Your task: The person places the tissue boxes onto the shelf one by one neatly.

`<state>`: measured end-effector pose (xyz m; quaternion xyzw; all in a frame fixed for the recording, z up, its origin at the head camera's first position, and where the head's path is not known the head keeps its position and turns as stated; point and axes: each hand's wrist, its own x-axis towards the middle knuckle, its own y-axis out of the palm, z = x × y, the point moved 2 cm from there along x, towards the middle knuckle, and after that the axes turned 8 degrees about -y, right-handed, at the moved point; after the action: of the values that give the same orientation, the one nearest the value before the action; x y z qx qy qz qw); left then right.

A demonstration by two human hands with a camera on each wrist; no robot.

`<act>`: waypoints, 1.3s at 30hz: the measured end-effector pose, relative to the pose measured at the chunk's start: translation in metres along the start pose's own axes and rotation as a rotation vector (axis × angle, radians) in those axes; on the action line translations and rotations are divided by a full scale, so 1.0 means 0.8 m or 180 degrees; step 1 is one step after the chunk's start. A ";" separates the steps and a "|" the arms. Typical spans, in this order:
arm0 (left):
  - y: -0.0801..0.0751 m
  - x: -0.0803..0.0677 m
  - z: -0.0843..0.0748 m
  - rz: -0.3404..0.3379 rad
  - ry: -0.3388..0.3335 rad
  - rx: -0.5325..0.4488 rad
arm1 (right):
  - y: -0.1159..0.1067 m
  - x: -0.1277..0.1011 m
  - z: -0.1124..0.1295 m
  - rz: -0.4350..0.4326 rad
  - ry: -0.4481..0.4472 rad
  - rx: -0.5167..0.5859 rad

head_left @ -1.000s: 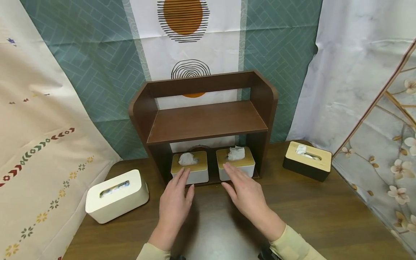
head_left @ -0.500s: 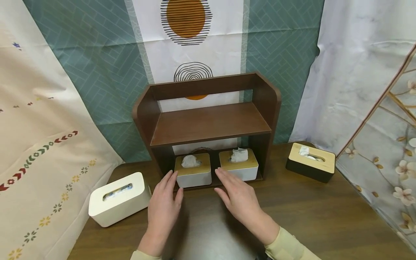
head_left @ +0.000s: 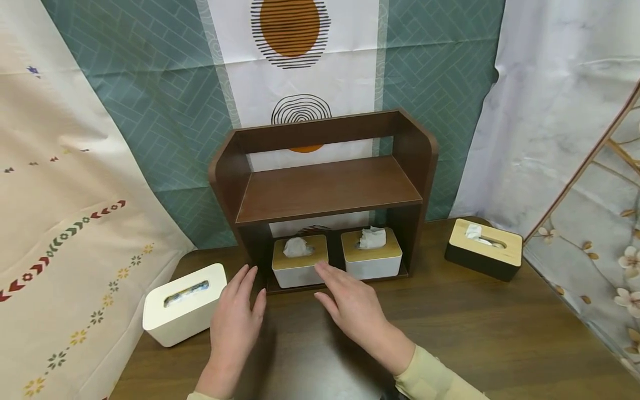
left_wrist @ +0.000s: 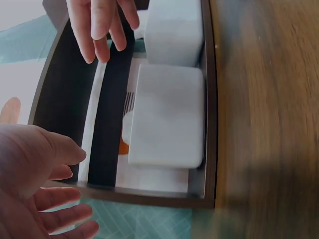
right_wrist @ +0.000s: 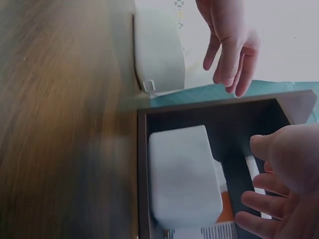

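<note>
Under a dark brown shelf (head_left: 327, 191) stand two white tissue boxes with wooden lids, the left one (head_left: 299, 261) and the right one (head_left: 371, 254). My left hand (head_left: 240, 303) hovers open over the table, between the shelf's left leg and an all-white tissue box (head_left: 185, 303). Fingers straight, my right hand (head_left: 340, 289) hangs open just in front of the left box and holds nothing. In the left wrist view the left hand (left_wrist: 35, 189) is spread beside the left box (left_wrist: 169, 119). The right wrist view shows the right hand (right_wrist: 284, 184) next to that box (right_wrist: 184, 184).
A black tissue box with a wooden lid (head_left: 484, 250) sits on the wooden table (head_left: 475, 333) at the right. Patterned cloths hang behind and at both sides. The shelf's upper board carries nothing.
Both hands have drawn back from the two boxes under the shelf and shifted left. The left hand now lies nearer the all-white box.
</note>
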<state>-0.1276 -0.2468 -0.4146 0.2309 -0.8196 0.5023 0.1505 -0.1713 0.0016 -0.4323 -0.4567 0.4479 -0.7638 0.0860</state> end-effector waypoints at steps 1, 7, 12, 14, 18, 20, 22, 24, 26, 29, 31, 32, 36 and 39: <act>-0.002 0.000 0.002 -0.0006 -0.0017 -0.0004 | 0.002 0.002 0.002 0.0015 -0.0021 0.0003; -0.012 -0.002 0.014 -0.0085 -0.0048 0.0005 | 0.013 0.010 0.016 0.0087 -0.0150 0.0023; -0.022 -0.004 0.026 -0.0263 -0.0004 0.0008 | 0.021 0.018 0.029 0.0141 -0.0296 0.0021; -0.026 -0.005 0.030 -0.0336 0.0011 0.0014 | 0.024 0.022 0.035 0.0171 -0.0343 0.0026; -0.036 -0.007 0.041 -0.0415 0.0021 0.0048 | 0.031 0.029 0.044 0.0216 -0.0425 0.0003; -0.040 -0.008 0.046 -0.0428 0.0004 0.0066 | 0.035 0.033 0.048 0.0224 -0.0463 -0.0002; -0.045 -0.009 0.051 -0.0445 -0.0023 0.0081 | 0.038 0.036 0.050 0.0227 -0.0500 0.0005; -0.048 -0.008 0.056 -0.0454 -0.0052 0.0090 | 0.040 0.039 0.052 0.0231 -0.0522 0.0006; -0.051 -0.008 0.059 -0.0454 -0.0091 0.0096 | 0.043 0.041 0.053 0.0242 -0.0527 -0.0008; -0.055 -0.007 0.063 -0.0453 -0.0135 0.0127 | 0.046 0.044 0.055 0.0276 -0.0523 -0.0036; -0.058 -0.008 0.067 -0.0455 -0.0175 0.0158 | 0.050 0.047 0.058 0.0311 -0.0535 -0.0060; -0.059 -0.008 0.070 -0.0452 -0.0194 0.0182 | 0.051 0.048 0.060 0.0325 -0.0547 -0.0068; -0.065 -0.013 0.082 -0.0438 -0.0313 0.0263 | 0.057 0.054 0.067 0.0332 -0.0636 -0.0138; -0.070 -0.016 0.091 -0.0457 -0.0371 0.0295 | 0.062 0.058 0.072 0.0321 -0.0686 -0.0173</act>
<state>-0.0881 -0.3308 -0.4116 0.3245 -0.7842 0.5133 0.1273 -0.1668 -0.0869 -0.4309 -0.5153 0.4791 -0.6924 0.1596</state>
